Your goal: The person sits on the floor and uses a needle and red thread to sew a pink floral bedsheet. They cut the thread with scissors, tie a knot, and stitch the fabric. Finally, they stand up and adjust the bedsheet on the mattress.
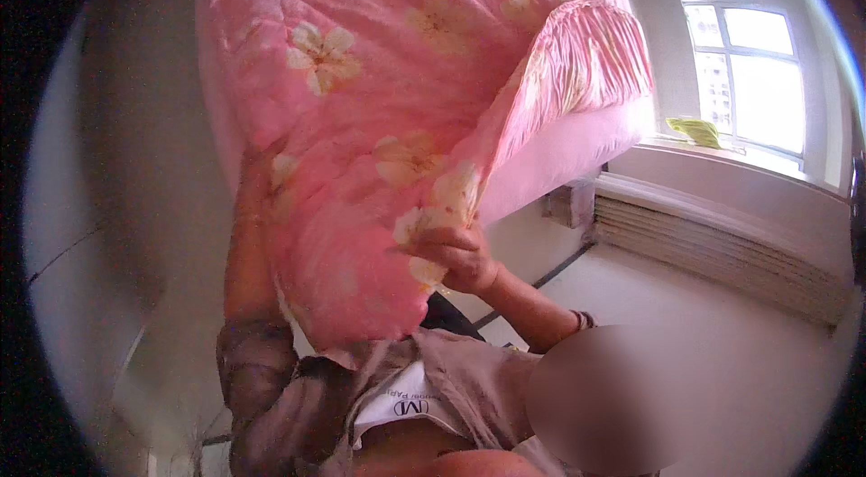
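Note:
A pink floral quilt [433, 91] with large pale flowers spreads before me over a bed and hangs down to my chest. My right hand [454, 257] has its fingers closed on the quilt's near right edge. From there a gathered, pleated part of the cloth rises towards the far right. My left arm reaches forward along the quilt's left side. The left hand [262, 155] lies against the cloth, its fingers mostly hidden by a fold, so its grip is unclear. A plain light-pink bed covering [561, 152] shows beneath the quilt on the right.
Beyond the bed on the right are a window [751, 77] and a sill with a yellow-green cloth item [697, 130] on it. A slatted panel [710, 257] runs low along the wall. Tiled floor [643, 294] with dark lines shows right of the bed.

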### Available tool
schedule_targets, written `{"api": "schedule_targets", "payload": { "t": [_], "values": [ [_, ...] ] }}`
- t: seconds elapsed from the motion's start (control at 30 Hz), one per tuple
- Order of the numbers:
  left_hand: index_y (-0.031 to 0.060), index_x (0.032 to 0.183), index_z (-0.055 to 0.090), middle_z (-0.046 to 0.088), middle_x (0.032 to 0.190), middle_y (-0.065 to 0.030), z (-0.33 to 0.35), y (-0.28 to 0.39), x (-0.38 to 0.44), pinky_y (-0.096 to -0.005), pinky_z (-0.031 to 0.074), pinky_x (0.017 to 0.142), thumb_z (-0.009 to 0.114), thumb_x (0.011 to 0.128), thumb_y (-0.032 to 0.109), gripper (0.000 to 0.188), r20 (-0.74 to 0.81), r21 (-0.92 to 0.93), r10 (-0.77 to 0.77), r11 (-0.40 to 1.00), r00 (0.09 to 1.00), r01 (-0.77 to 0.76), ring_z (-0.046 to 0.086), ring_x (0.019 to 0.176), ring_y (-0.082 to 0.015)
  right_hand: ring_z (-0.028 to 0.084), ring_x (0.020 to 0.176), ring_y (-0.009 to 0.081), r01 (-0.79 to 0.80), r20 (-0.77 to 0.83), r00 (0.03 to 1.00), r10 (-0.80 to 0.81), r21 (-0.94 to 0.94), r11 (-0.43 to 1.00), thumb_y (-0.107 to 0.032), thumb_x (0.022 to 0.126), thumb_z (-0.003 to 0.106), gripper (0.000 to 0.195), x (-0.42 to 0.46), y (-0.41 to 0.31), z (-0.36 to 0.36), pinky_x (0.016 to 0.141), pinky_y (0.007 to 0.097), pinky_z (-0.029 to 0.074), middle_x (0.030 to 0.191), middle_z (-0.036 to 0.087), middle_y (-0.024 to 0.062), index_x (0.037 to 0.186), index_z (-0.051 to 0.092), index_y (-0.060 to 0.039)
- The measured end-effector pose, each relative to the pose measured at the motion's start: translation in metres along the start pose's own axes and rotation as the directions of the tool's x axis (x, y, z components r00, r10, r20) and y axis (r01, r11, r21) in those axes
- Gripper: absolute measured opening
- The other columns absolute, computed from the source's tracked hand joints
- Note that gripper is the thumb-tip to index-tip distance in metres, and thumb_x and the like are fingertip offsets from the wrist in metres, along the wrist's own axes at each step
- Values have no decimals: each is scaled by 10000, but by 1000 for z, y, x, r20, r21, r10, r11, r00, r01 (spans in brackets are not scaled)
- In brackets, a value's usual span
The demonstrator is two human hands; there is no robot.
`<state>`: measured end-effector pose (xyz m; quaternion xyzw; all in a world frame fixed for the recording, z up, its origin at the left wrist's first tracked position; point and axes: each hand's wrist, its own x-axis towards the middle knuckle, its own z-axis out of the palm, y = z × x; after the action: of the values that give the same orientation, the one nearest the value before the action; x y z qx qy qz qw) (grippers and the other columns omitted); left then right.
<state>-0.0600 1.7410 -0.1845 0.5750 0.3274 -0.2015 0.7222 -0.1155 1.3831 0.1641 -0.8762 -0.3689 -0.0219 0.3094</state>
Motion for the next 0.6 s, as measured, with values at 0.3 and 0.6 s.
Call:
{"api": "schedule_targets", "payload": {
  "t": [0.3,0.6],
  "values": [
    [103,1019,531,533,885,-14,-166,-96,-66,-278,418,572,641,847,274,267,1,-200,-143,970,990,141,503,716,-97,572,852,273,427,-417,835,-358,82,901,-201,647,722,269,205,-36,21,723,451,437,884,597,66,900,649,-146],
    [156,948,521,482,800,58,-221,-108,-209,-243,366,513,623,848,230,160,-91,-206,-251,952,964,228,430,631,-24,592,774,354,90,-560,829,-10,116,989,-171,518,755,283,320,56,111,676,432,457,791,585,117,752,619,-88]
  ]
}}
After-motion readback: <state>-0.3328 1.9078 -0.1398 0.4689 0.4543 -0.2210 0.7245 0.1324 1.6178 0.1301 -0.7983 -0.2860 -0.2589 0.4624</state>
